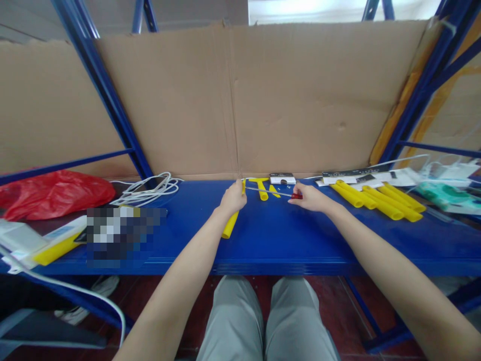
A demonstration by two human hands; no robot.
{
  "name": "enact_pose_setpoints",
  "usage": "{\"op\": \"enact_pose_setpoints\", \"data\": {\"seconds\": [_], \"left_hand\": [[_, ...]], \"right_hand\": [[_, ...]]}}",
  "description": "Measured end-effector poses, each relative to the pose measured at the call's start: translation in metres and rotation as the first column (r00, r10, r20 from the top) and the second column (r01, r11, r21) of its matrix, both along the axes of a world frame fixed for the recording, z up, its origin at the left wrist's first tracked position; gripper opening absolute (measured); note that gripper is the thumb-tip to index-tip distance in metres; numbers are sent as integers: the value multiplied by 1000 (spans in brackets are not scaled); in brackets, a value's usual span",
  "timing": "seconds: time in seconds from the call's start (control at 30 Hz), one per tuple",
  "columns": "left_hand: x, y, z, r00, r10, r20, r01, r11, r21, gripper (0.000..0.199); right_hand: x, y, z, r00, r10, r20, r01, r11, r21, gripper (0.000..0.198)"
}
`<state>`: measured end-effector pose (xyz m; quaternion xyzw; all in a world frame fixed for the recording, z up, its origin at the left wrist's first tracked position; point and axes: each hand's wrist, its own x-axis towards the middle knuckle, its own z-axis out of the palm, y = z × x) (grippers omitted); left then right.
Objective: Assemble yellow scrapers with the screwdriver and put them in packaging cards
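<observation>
My left hand [233, 197] is closed around a yellow tube [230, 226], whose lower end points toward me and whose upper end shows just above my fingers. Pinched in my right hand [311, 197] is what looks like a screwdriver [296, 196] with a red handle. Its long thin metal shaft runs left to the top of the held tube; whether the tip touches it I cannot tell. Behind the shaft lie a short yellow tube piece [262, 190] and a flat yellow scrap [274, 191]. A small white-and-black box [282, 178] sits just beyond them.
Several yellow tubes [383, 203] lie at the right of the blue table [285, 235], before flat black-and-white packaging [349, 175]. Leftward are a coiled white cable [158, 188], a red plastic bag [56, 193] and another yellow tube [60, 249]. Cardboard [300, 100] closes the back between blue posts.
</observation>
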<state>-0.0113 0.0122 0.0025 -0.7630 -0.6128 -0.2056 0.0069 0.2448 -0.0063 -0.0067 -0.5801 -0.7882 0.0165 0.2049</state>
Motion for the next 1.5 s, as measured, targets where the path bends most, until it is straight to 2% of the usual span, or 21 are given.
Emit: {"op": "enact_pose_setpoints", "data": {"seconds": [0.1,0.3,0.53,0.73,0.87,1.0,1.13,1.27,1.5], "left_hand": [[0,-1,0,1000,2,-4,-2,1000,7,28],[0,-1,1,1000,14,-2,-14,1000,1,23],[0,-1,1,1000,13,19,-13,1000,-6,20],[0,-2,1,1000,11,18,-11,1000,5,21],[1,-2,1,999,2,34,-2,1000,9,21],[1,-1,0,998,-3,61,2,1000,11,20],[1,0,0,997,-14,74,11,999,33,19],[1,2,-1,997,-31,76,27,998,53,21],[2,4,-5,993,-91,69,86,994,71,22]], "right_hand": [[2,0,-1,1000,-11,-8,11,1000,-5,21],[11,-1,1,998,54,-30,-56,997,-61,20],[15,0,-2,992,124,26,-118,978,-170,14],[10,4,-7,990,123,69,-113,984,-135,12],[4,7,-11,984,163,68,-157,984,-83,17],[-11,13,-7,985,156,76,-155,988,-28,17],[-41,19,8,982,155,107,-165,982,88,17],[-76,25,20,978,198,64,-204,974,103,18],[-111,40,14,949,313,46,-316,934,164,13]]}}
